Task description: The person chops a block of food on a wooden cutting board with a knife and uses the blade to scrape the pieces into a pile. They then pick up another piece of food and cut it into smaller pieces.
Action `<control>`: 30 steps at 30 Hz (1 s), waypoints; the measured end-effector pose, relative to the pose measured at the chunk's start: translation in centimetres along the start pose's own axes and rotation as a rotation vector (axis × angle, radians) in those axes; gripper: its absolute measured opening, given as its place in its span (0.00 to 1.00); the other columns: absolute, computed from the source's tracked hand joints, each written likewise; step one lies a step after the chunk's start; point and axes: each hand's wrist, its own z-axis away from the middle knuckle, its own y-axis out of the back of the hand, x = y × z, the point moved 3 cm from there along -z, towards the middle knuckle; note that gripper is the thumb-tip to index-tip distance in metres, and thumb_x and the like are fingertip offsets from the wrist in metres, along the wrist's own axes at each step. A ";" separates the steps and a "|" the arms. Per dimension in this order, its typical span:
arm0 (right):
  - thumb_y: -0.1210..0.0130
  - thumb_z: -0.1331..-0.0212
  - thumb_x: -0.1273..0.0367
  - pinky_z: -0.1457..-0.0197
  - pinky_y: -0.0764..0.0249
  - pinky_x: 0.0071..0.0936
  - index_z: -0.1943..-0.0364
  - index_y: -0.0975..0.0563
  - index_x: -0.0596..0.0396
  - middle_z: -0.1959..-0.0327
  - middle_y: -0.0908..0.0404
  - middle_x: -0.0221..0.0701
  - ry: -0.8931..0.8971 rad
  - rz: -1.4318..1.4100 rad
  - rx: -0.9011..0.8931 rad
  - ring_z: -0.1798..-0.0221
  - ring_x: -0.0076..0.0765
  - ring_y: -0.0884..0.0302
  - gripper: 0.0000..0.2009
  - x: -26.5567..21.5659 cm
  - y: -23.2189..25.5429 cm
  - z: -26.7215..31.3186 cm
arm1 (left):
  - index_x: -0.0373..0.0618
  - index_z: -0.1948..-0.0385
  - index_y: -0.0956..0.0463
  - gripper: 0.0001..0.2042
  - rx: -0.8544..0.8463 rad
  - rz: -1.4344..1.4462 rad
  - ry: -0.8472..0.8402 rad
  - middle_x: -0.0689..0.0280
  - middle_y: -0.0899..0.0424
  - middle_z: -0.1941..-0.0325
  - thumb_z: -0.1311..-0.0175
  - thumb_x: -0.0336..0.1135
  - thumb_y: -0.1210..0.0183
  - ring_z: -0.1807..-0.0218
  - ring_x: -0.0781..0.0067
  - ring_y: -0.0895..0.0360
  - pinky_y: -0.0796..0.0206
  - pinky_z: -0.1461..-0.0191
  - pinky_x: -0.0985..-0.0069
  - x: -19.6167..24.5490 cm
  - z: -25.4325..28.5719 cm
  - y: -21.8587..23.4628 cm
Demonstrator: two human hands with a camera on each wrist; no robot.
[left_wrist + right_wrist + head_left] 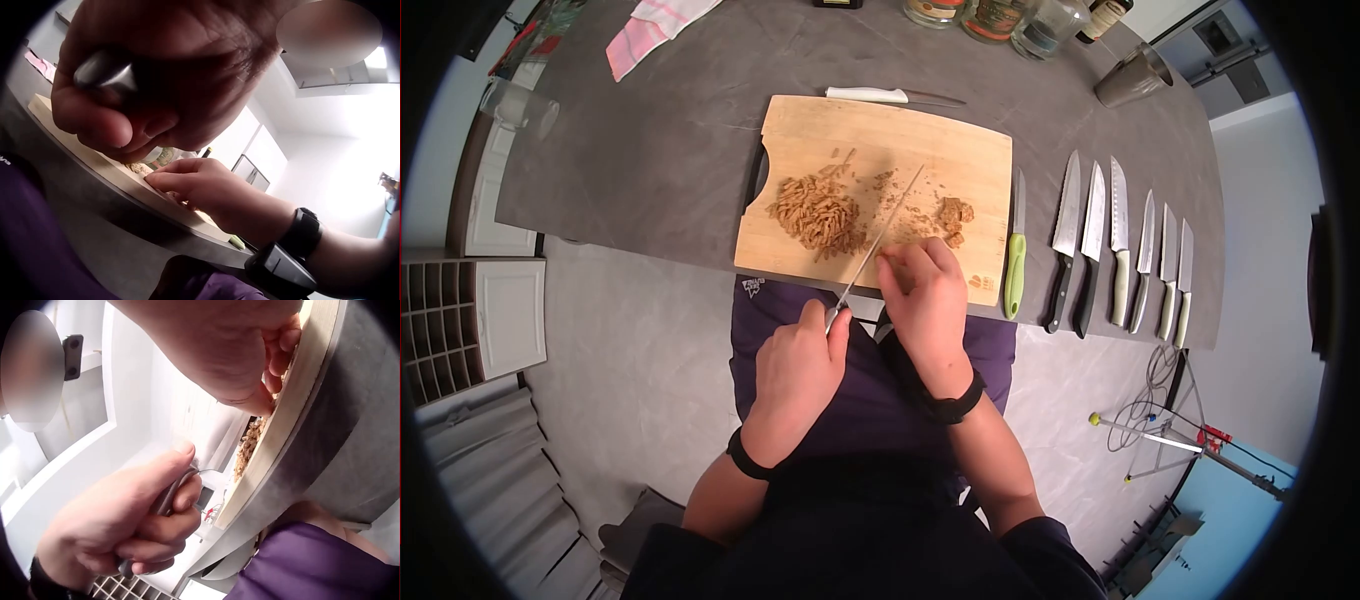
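Note:
My left hand grips the dark handle of a kitchen knife. Its long thin blade points up and right across the wooden cutting board. Just right of the blade, at the board's near edge, my right hand has its thumb and fingers bent together around a small brown food piece, mostly hidden by the fingertips. A heap of chopped brown food strips lies left of the blade. Crumbs and a few brown chunks lie to its right. The right wrist view shows the knife handle inside the left fist.
A white-handled knife lies behind the board, a green-handled knife along its right side. Further right, several knives lie in a row. Bottles, a metal cup and a pink-striped cloth are at the back.

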 end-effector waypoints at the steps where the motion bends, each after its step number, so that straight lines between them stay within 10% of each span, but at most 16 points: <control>1: 0.28 0.37 0.72 0.54 0.21 0.46 0.62 0.13 0.57 0.67 0.21 0.35 -0.008 -0.017 -0.002 0.61 0.50 0.18 0.04 0.1 -0.1 0.0 | 0.43 0.67 0.26 0.20 -0.001 0.019 -0.010 0.50 0.18 0.82 0.15 0.48 0.42 0.76 0.38 0.14 0.24 0.73 0.46 0.0 0.2 -0.2; 30: 0.27 0.34 0.71 0.61 0.21 0.40 0.61 0.13 0.56 0.66 0.20 0.35 0.036 0.055 -0.071 0.67 0.44 0.18 0.05 0.0 0.6 -1.0 | 0.40 0.67 0.24 0.20 -0.065 -0.026 0.026 0.48 0.16 0.80 0.15 0.47 0.42 0.74 0.40 0.13 0.20 0.72 0.52 1.2 -1.1 -1.3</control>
